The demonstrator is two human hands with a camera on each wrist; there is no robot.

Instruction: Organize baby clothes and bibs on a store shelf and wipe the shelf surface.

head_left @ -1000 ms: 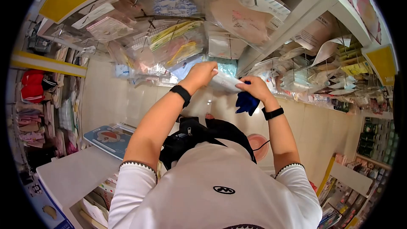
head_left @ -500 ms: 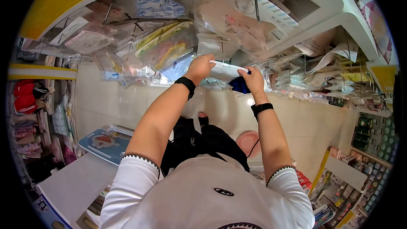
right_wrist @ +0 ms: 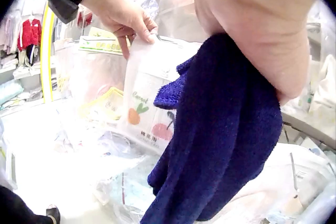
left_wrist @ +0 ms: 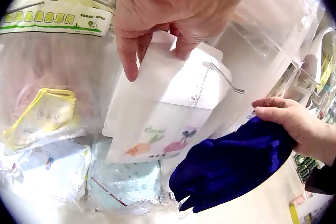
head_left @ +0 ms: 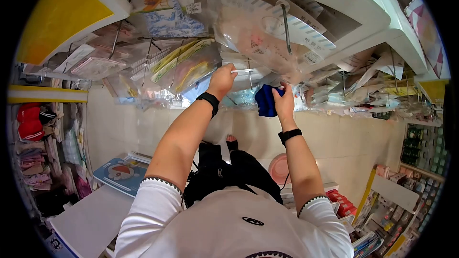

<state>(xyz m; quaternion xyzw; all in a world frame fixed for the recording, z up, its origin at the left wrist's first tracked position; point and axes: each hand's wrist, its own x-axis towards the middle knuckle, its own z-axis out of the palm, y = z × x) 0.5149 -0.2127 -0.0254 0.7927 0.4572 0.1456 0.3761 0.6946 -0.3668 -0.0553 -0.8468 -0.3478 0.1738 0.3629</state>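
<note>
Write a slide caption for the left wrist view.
Left hand pinches a white packet by a hook; right hand holds blue cloth.

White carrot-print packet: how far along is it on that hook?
Looks done: the metal hook seems to poke out through the top of the white packet. In hand: the left hand pinches that top edge, and the right hand holds a blue cloth beside it. Left, probably: sliding the packet back and letting go.

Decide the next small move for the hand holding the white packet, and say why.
Probably slide the white packet further back along the hook: the left hand pinches its top edge, and it seems to hang near the hook's tip.
</note>
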